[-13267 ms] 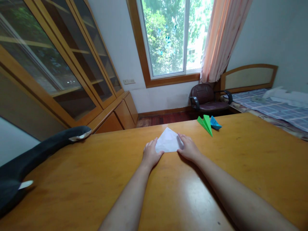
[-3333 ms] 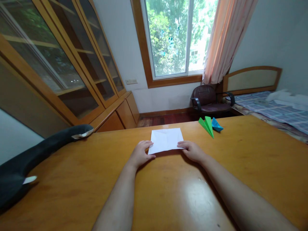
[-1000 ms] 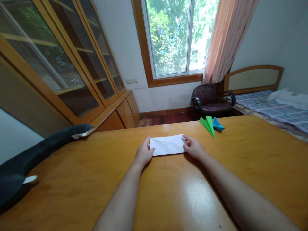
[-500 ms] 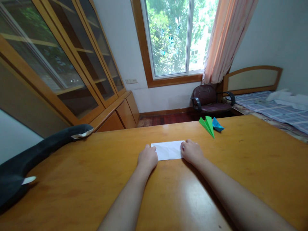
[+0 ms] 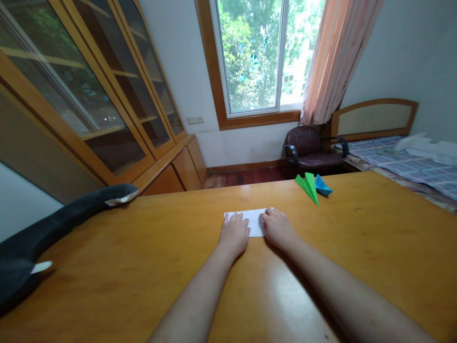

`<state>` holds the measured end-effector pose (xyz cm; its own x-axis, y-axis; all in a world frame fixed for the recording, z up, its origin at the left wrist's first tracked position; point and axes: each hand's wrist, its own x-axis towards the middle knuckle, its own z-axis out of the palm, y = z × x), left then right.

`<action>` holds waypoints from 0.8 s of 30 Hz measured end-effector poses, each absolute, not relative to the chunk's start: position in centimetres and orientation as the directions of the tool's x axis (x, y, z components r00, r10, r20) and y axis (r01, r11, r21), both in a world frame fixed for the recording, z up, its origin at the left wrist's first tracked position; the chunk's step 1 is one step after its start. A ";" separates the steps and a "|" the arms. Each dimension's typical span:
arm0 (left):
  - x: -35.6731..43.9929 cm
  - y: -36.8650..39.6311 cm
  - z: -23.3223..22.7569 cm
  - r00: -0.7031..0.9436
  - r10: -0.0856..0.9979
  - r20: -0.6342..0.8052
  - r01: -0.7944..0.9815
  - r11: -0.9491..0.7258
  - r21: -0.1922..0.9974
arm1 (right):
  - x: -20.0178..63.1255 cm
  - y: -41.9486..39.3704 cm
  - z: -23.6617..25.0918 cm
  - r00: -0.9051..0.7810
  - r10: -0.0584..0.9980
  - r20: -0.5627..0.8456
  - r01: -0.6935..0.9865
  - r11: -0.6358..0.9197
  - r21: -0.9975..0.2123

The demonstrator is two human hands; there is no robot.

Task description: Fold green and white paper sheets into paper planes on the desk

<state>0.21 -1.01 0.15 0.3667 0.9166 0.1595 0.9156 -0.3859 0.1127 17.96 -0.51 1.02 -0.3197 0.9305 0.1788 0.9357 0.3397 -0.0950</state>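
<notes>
white folded sheet of paper (image 5: 254, 221), pressed flat under both hands on the orange-brown wooden table (image 5: 143, 267).
left hand (image 5: 234, 235) and right hand (image 5: 276, 229) lie palm-down with fingers spread, gripping nothing, each covering one end of the strip; only a narrow patch of paper shows between them. half a second ago the hands sat at the strip's outer ends with most of it bare; they have since slid inward along it, which reads as running a crease down so the fold stays sharp. a little earlier the sheet stood taller, so a half-fold looks just made. beyond the right hand, well apart: green paper plane (image 5: 307, 186) touching a blue folded paper piece (image 5: 322, 185). far to the left of the left hand: black plush toy (image 5: 53, 224).
</notes>
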 end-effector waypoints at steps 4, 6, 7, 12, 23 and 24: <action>0.9 -0.8 -0.4 0.387 0.912 0.134 0.903 -0.404 0.145 | 17.5 -0.8 1.1 -0.385 0.909 0.159 0.908 0.404 -0.108; 1.1 -0.8 -0.7 0.381 0.917 0.117 0.903 -0.396 0.168 | 17.2 -1.0 1.1 -0.412 0.898 0.155 0.895 0.431 -0.114; 1.2 -0.7 -0.8 0.378 0.919 0.110 0.902 -0.392 0.179 | 17.0 -1.1 1.1 -0.423 0.893 0.155 0.889 0.442 -0.118; 1.5 -0.6 -1.2 0.373 0.924 0.085 0.902 -0.382 0.199 | 16.4 -1.1 0.4 -0.463 0.872 0.162 0.853 0.488 -0.187; 1.2 -0.5 -1.2 0.355 0.935 -0.019 0.927 -0.349 0.141 | 16.5 -0.5 -1.1 -0.456 0.888 0.055 0.844 0.452 -0.290; 1.1 -0.5 -1.1 0.352 0.936 -0.021 0.927 -0.345 0.144 | 16.5 -0.5 -1.2 -0.450 0.892 0.050 0.848 0.444 -0.288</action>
<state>1.14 -0.51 -1.11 0.3518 0.9359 -0.0207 0.9274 -0.3454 0.1436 16.53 -0.48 -1.16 -0.4495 0.8919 0.0503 0.8484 0.4439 -0.2883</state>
